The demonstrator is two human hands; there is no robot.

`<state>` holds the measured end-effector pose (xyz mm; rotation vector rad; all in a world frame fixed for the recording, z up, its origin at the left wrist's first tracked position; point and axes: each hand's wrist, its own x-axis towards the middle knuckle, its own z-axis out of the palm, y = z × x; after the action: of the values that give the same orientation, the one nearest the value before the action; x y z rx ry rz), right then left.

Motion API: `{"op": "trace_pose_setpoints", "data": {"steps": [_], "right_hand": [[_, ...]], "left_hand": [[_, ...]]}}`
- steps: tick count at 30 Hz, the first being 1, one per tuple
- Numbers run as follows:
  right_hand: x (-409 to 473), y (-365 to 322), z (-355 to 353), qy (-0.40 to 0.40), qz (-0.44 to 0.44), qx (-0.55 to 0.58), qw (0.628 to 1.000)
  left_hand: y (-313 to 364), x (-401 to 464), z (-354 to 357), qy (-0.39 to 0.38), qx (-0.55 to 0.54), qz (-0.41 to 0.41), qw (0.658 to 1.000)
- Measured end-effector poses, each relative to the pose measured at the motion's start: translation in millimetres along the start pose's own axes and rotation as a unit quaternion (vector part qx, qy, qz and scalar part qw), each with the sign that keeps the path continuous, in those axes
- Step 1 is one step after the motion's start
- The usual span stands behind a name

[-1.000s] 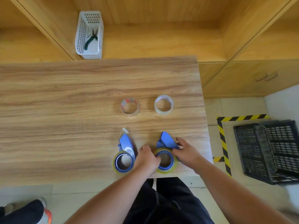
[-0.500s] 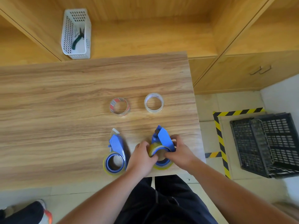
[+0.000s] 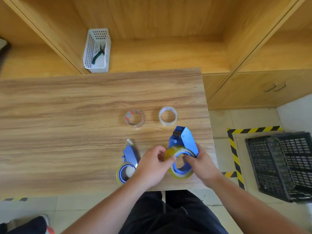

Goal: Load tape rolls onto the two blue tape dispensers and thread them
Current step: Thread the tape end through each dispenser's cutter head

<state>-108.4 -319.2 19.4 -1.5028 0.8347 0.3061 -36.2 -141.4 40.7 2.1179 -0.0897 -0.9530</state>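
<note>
Right-side dispenser (image 3: pixel 184 144) is lifted at the worktop (image 3: pixel 67 132) front edge, right hand (image 3: pixel 200 163) wrapped round it, left hand (image 3: pixel 152 166) fingers pinching its yellowish roll (image 3: pixel 170 153), probably the tape end. Other dispenser (image 3: pixel 129 159) lies beside.

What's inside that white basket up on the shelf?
A pair of pliers with dark green handles lies in the white basket. Its walls hide part of the bottom, so anything small there cannot be seen.

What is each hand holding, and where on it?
Right hand grips the right dispenser by its blue side plate; left hand pinches its yellowish tape roll's left rim.
</note>
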Motion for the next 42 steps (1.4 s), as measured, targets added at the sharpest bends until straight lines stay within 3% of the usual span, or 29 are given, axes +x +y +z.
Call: {"op": "trace_pose_setpoints", "data": {"steps": [11, 16, 20, 23, 30, 33, 38, 42], "right_hand": [[-0.6, 0.4, 11.7, 0.027, 0.051, 0.163, 0.985], [-6.1, -5.2, 7.0, -0.065, 0.107, 0.267, 0.956], [-16.4, -15.8, 7.9, -0.185, 0.125, 0.261, 0.939], [-21.6, -18.8, 10.7, -0.241, 0.141, 0.269, 0.922], [-20.1, -8.3, 13.8, -0.254, 0.182, 0.24, 0.919], [-22.2, -5.8, 15.3, -0.263, 0.19, 0.226, 0.919], [-24.8, -1.1, 19.1, -0.269, 0.239, 0.172, 0.917], [-28.8, -0.7, 25.3, -0.28, 0.26, 0.144, 0.913]], "left_hand": [[-2.5, -20.3, 6.5, 0.07, -0.097, -0.02, 0.993], [5.3, -27.7, -5.7, 0.039, -0.102, 0.069, 0.992], [6.7, -23.2, -33.6, -0.026, -0.018, 0.19, 0.981], [9.7, -18.0, -47.1, -0.053, -0.009, 0.222, 0.973], [10.5, -17.4, -58.1, -0.03, 0.037, 0.288, 0.956], [10.4, -22.6, -66.9, -0.05, 0.099, 0.322, 0.94], [11.5, -18.9, -79.8, -0.085, 0.173, 0.302, 0.934], [22.1, -7.9, -89.7, -0.143, 0.231, 0.339, 0.901]]}}
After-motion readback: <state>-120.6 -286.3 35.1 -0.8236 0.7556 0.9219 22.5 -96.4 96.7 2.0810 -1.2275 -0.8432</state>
